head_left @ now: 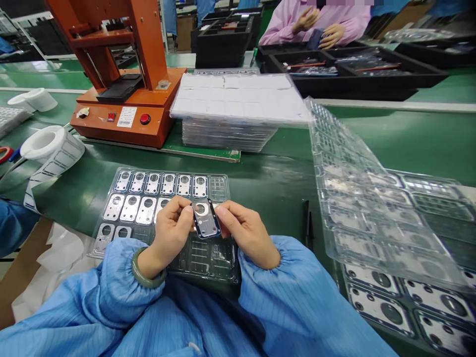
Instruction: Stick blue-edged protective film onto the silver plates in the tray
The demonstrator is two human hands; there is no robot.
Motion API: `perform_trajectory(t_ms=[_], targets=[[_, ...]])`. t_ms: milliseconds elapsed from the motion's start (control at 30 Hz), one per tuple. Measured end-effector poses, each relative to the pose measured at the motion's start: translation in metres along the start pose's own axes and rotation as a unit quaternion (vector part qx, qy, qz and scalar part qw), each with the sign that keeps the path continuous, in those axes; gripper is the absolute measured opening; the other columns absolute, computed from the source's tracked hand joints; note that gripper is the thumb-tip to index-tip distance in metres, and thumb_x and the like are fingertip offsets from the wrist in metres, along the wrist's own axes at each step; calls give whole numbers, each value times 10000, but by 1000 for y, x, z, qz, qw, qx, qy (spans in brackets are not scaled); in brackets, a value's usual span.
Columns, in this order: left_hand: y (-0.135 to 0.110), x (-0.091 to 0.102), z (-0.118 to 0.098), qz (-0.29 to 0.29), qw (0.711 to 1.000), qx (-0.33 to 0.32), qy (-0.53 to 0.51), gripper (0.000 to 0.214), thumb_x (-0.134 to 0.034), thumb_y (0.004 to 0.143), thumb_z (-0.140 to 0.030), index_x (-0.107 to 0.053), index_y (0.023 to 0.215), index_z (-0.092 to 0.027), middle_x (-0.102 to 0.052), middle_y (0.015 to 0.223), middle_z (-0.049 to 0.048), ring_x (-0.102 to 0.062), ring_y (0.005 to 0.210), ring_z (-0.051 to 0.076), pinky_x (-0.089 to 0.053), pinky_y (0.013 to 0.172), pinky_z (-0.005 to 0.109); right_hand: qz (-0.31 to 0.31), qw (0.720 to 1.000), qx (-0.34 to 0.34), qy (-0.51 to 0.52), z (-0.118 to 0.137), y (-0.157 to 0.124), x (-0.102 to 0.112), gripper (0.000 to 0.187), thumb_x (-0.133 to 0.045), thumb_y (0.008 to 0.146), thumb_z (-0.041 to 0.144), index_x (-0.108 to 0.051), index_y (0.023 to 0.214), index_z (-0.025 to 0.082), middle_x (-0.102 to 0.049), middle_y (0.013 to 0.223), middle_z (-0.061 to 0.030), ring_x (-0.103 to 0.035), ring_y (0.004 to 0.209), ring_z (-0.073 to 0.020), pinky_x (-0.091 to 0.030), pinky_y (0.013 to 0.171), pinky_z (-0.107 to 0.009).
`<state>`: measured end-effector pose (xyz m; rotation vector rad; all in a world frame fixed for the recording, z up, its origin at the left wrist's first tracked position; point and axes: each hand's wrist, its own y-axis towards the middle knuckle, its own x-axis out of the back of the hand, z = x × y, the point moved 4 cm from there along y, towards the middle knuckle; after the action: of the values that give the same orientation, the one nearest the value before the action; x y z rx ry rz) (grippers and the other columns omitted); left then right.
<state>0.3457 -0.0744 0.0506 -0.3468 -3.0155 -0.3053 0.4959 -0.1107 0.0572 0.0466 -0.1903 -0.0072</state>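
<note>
Between my two hands is a small metal plate [207,224] with a dark blue rim, a round hole near its top and small holes round the edge. My left hand [174,229] pinches its left side, and my right hand [243,232] closes on its right side. The plate tilts a little over a clear plastic tray [201,258]. Several similar plates [146,210] lie in the tray's upper and left pockets; the lower right pockets show bare. My forearms hide part of the tray.
Behind the tray stand an orange press [156,104] and a stack of clear trays [230,134]. A label roll [48,144] lies at left. On the right, a clear tray [357,198] leans over more metal plates [379,302]. A person in pink [278,25] works across the bench.
</note>
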Motion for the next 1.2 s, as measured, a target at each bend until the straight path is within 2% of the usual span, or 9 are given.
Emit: perform_trajectory(t_ms=[100, 200, 367, 600, 933, 1100, 1200], targets=[[2, 5, -1, -74, 997, -12, -23, 247, -500, 872, -358, -523, 758, -140, -514, 547, -43, -471, 457, 41, -386, 476, 158, 45, 999, -5, -1, 0, -1, -3, 332, -479, 872, 412, -555, 707, 135, -555, 623, -5, -479, 544, -64, -389, 542, -197], [3, 6, -1, -99, 994, -10, -33, 247, -497, 881, -362, -511, 770, -141, -519, 560, -47, -476, 464, 34, -397, 490, 152, 66, 998, -1, -10, 0, -1, -4, 277, -504, 852, 376, -558, 718, 139, -595, 684, -24, -502, 596, -78, -406, 562, -203], [3, 4, -2, -92, 996, 2, -12, 275, -484, 886, -392, -501, 777, -140, -494, 544, -47, -465, 468, 39, -395, 492, 156, 59, 997, 8, -41, -1, -1, -4, 243, -497, 839, 342, -560, 716, 142, -605, 687, -32, -508, 609, -90, -405, 561, -211], [4, -1, 3, -61, 997, 39, -34, 318, -452, 893, -442, -475, 797, -139, -465, 547, -46, -451, 486, 44, -385, 494, 159, 40, 995, -6, -94, -4, 1, -1, 271, -486, 817, 375, -548, 683, 147, -529, 596, -9, -463, 534, -86, -385, 529, -215], [5, -3, 3, -56, 996, 55, -52, 377, -453, 874, -506, -469, 806, -136, -464, 565, -39, -448, 489, 42, -372, 493, 166, 33, 995, 3, -94, -26, 2, 1, 310, -470, 843, 431, -570, 744, 155, -555, 618, -21, -473, 531, -85, -392, 505, -203], [5, -3, 7, -59, 995, 57, -48, 391, -446, 877, -524, -483, 817, -139, -474, 590, -27, -455, 513, 50, -383, 510, 180, 33, 995, 8, -99, -18, 2, 2, 301, -474, 841, 420, -579, 732, 159, -563, 609, -20, -478, 520, -87, -389, 501, -204], [3, -2, 8, -65, 997, 29, -39, 372, -440, 890, -500, -513, 857, -137, -493, 631, -17, -472, 534, 52, -401, 529, 186, 38, 994, -6, -104, -12, 2, 3, 285, -492, 831, 410, -590, 738, 160, -570, 615, -21, -488, 528, -92, -403, 515, -207]])
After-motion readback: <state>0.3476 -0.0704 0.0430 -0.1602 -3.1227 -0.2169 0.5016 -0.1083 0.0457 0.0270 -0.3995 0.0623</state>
